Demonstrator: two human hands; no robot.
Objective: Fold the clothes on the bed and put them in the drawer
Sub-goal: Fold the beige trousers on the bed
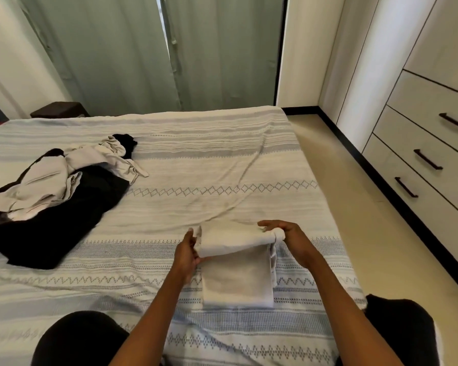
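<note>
Rolling up a white cloth (pixel 237 276) is what's going on at lower centre of the frame, on the bed (pixel 209 165) with its striped, diamond-patterned cover. The near part of the cloth lies flat as a neat rectangle, while the far end is curled over into a roll that runs left to right between both hands. The left hand (pixel 187 253) sits at the roll's left end, fingers curled round the edge and pinching it, thumb side up. The right hand (pixel 288 240) has the right end, fingers wrapped over the top of the roll with a little tube of fabric poking out past the knuckles, so both hands are closed on the cloth, not loose. Both bare forearms come up from the bottom of the frame, with dark-clad knees either side of them at the bottom corners. Over at the left side of the frame there's a messy pile (pixel 56 191) well apart from the cloth: light beige pieces bunched on top of a big black garment that sprawls toward the lower left. The drawers (pixel 421 143) are along the right edge, stacked, pale fronts with dark bar handles, all pushed in as far as I can see. Grey-green curtains (pixel 148 48) hang across the top, and a dark nightstand (pixel 60 109) peeks out at upper left behind the bed.
</note>
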